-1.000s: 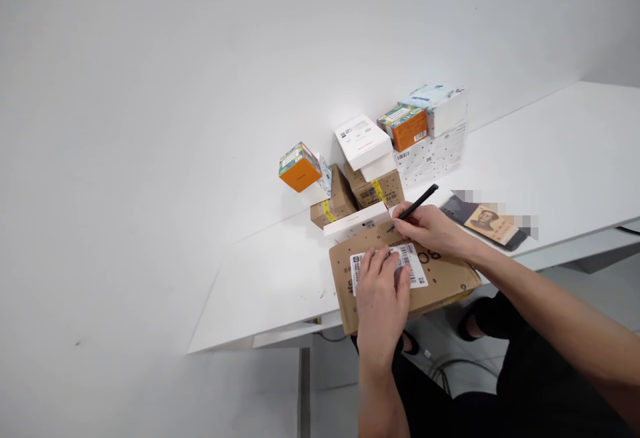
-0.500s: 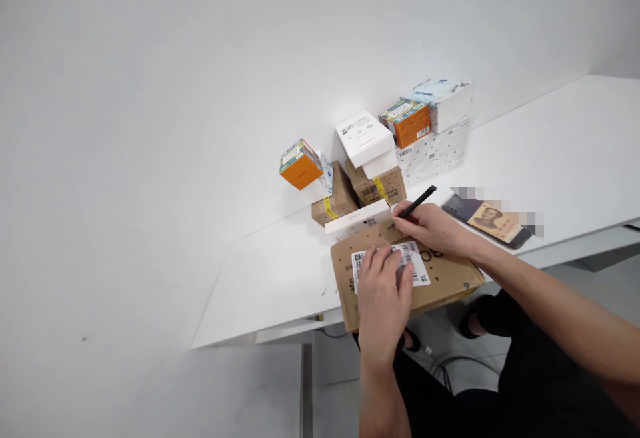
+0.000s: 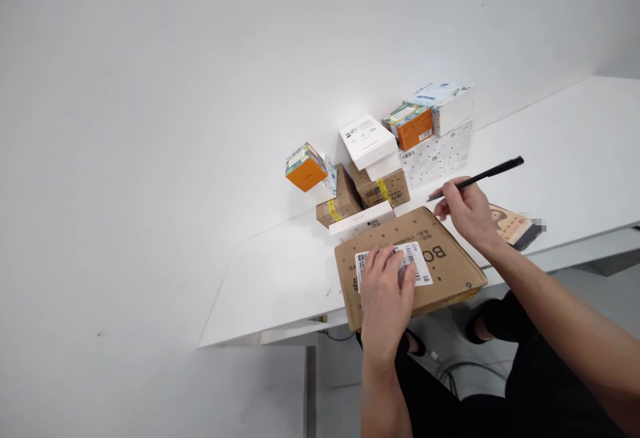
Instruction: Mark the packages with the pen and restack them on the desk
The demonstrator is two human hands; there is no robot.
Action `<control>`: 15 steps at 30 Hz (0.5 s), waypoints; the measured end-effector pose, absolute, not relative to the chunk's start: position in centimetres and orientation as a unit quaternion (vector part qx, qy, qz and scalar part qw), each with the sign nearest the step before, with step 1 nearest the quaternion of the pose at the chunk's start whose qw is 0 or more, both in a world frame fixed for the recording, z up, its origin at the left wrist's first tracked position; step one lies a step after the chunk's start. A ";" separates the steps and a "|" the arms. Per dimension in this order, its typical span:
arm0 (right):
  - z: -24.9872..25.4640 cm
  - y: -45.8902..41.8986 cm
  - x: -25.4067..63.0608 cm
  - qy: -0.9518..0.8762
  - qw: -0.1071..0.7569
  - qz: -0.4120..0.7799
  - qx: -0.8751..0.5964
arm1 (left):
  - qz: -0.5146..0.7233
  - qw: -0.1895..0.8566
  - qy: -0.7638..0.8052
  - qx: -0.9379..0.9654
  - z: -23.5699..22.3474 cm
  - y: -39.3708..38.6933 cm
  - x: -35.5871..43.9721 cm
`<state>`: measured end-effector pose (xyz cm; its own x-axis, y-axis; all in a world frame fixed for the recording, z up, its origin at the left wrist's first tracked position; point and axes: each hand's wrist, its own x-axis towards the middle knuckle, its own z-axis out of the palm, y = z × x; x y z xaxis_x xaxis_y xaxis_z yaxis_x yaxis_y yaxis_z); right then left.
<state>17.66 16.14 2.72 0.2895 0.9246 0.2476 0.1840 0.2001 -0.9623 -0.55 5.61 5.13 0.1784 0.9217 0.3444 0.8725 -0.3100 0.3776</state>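
A flat brown cardboard parcel (image 3: 445, 268) lies at the near edge of the white table (image 3: 560, 151). A white barcode label (image 3: 419, 263) is stuck on its top. My left hand (image 3: 385, 298) lies flat on that label, fingers stretched out and pressing the parcel down. My right hand (image 3: 465, 211) hovers just past the parcel's far right corner, pinched on a black pen (image 3: 485, 175) that points up to the right.
A heap of small boxes stands behind the parcel against the wall: an orange box (image 3: 305, 168), brown taped boxes (image 3: 340, 201), a white box (image 3: 367, 141) and a second orange box (image 3: 410, 126). A phone with a card on it (image 3: 515, 226) lies right of my hand.
My right hand lifted the pen off the parcel's far edge and swung it right and up. My left hand stayed on the label.
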 end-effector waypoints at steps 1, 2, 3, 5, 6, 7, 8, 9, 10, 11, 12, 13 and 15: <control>2.0 16.3 18.3 -0.524 0.537 0.285 -0.596 | 0.260 0.048 0.588 0.765 5.1 5.6 -0.5; 1.3 16.4 18.9 -0.555 0.466 0.257 -0.639 | 0.259 0.047 0.590 0.763 5.2 5.6 -0.5; 0.6 16.4 19.5 -0.593 0.384 0.236 -0.668 | 0.259 0.047 0.593 0.761 5.2 5.5 -0.5; -0.7 16.4 20.1 -0.661 0.223 0.212 -0.685 | 0.258 0.046 0.597 0.758 5.3 5.5 -0.5; -1.2 16.3 20.2 -0.682 0.160 0.208 -0.682 | 0.257 0.045 0.598 0.758 5.3 5.5 -0.5; -1.6 16.1 20.2 -0.694 0.114 0.206 -0.681 | 0.258 0.044 0.598 0.758 5.3 5.5 -0.5; -1.8 16.0 20.1 -0.697 0.086 0.205 -0.682 | 0.259 0.043 0.598 0.758 5.3 5.5 -0.5; -2.0 15.8 19.9 -0.697 0.070 0.206 -0.683 | 0.261 0.041 0.597 0.758 5.3 5.5 -0.5; -2.1 15.6 19.7 -0.699 0.065 0.208 -0.681 | 0.265 0.038 0.596 0.758 5.2 5.6 -0.4; -2.2 15.4 19.6 -0.702 0.067 0.211 -0.677 | 0.270 0.033 0.594 0.757 5.2 5.6 -0.4; -2.3 15.2 19.5 -0.704 0.076 0.210 -0.674 | 0.276 0.028 0.593 0.756 5.1 5.7 -0.4; -2.4 15.0 19.6 -0.704 0.090 0.202 -0.675 | 0.285 0.022 0.591 0.755 5.0 5.9 -0.4; -2.8 14.5 20.3 -0.696 0.124 0.151 -0.691 | 0.320 0.002 0.579 0.750 4.8 6.1 -0.4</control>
<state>20.31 14.54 -2.82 -0.0135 0.9992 -0.0364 0.9245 -0.0014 -0.3811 -0.38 6.10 4.78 0.1251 0.8696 0.4776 0.8670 -0.3298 0.3735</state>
